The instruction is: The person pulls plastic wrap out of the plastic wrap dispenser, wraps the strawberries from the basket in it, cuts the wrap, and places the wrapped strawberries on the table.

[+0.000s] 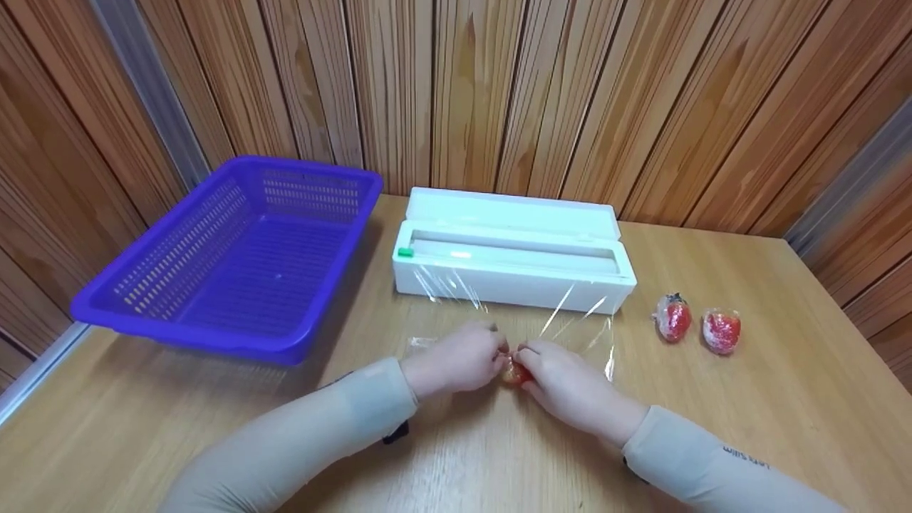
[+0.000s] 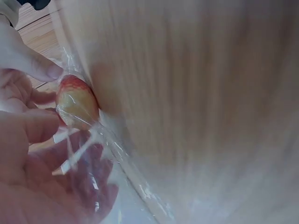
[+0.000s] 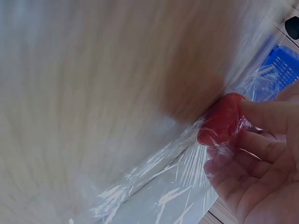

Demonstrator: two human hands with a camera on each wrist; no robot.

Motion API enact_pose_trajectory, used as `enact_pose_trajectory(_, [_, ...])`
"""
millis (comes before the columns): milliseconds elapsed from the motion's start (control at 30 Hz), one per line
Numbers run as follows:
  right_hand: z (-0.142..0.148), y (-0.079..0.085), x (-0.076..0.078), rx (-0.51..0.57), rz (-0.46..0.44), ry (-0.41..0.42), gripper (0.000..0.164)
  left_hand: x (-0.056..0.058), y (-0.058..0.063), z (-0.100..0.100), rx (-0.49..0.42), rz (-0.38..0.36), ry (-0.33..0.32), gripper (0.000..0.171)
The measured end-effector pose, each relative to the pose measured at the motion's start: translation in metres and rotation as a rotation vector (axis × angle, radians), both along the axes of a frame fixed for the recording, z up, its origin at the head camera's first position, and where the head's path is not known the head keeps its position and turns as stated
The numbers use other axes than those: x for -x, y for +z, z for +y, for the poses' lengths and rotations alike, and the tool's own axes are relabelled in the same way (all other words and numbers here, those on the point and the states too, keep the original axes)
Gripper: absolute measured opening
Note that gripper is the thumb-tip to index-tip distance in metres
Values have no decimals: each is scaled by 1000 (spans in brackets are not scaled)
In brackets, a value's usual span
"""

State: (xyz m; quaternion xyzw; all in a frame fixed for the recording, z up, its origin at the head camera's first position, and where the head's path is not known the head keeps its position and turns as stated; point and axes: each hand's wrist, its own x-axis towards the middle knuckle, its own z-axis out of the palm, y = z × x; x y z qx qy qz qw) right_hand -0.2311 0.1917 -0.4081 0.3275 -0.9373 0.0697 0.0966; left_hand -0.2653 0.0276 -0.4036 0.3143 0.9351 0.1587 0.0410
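Note:
A red strawberry [image 1: 513, 372] with a pale yellowish side lies under clear plastic wrap [image 3: 173, 196] between both hands, low over the wooden table. My right hand [image 1: 573, 388] holds it from the right; in the right wrist view its thumb and finger pinch the wrapped fruit [image 3: 222, 121]. From the other side my left hand [image 1: 459, 360] grips the strawberry [image 2: 77, 105], its thumb against the fruit and other fingers spread behind the film. The wrap stretches from the hands back to a white dispenser box [image 1: 506, 285], whose lid stands raised. The left fingertips are partly hidden in the head view.
Two film-wrapped strawberries, one with green leaves [image 1: 674, 318] and another beside it [image 1: 721, 333], lie right of the box. A purple basket [image 1: 192, 340] stands at the left. A green slider [image 1: 405, 252] sits on the box's left end. Behind is a wood-panelled wall [image 1: 470, 92].

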Motion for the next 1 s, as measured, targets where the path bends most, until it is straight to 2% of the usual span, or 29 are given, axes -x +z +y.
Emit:
enact_pose_trajectory(167, [0,0,3,-12,40,6,19,-3,3,3,0,82,-11,29])
enact_pose_trajectory(300, [-1,-3,5,-23,100,33,22,-4,1,6,-2,55,-17,33])
enact_pose_trajectory(433, [-2,-4,8,-17,62,42,28,-3,-2,8,-24,-3,-3,31])
enact_pose_trajectory(567, [-1,-2,15,20,-33,43,23,0,-1,9,-16,-28,11,35])
enact_pose_trajectory(700, [3,1,25,110,-198,15,17,3,0,10,16,-18,22,40])
enact_pose_trajectory(867, [8,2,35,238,-395,-35,26,7,-1,9,-28,-52,28,40])
enact_pose_trajectory(1000, [11,3,42,268,-456,-90,26,13,-1,9,-55,-81,32,32])
